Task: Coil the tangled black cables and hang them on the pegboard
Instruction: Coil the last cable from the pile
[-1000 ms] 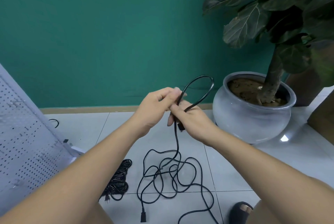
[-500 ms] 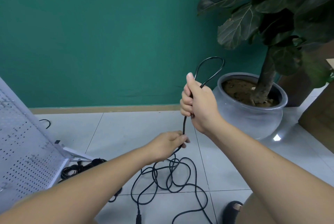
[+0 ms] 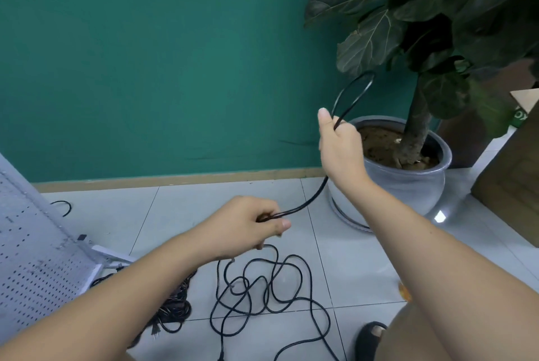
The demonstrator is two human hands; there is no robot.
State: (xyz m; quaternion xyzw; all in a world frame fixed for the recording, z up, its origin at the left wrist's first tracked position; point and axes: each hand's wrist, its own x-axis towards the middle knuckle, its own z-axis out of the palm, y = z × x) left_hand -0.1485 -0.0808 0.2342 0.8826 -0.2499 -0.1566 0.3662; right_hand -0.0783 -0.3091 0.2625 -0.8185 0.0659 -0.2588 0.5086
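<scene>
My right hand (image 3: pixel 339 145) is raised in front of the plant pot and grips a black cable (image 3: pixel 313 199), with a loop of it standing above the fist. Lower and to the left, my left hand (image 3: pixel 246 226) holds the same cable in curled fingers. The cable sags in a curve between the two hands. From my left hand it drops into a loose tangle (image 3: pixel 262 287) on the floor tiles. A second black cable bundle (image 3: pixel 175 306) lies on the floor to the left, partly hidden by my left forearm. The white pegboard (image 3: pixel 32 258) leans at the far left.
A large grey plant pot (image 3: pixel 408 183) with a leafy plant stands right behind my right hand. A cardboard box (image 3: pixel 513 185) sits at the right edge. A small black hook (image 3: pixel 62 206) lies on the tiles near the pegboard. My sandalled foot (image 3: pixel 370 340) is at the bottom right.
The hands have drawn apart along the cable. My right hand rose and moved right with the loop, while my left hand slid down and left. More cable now spans between them.
</scene>
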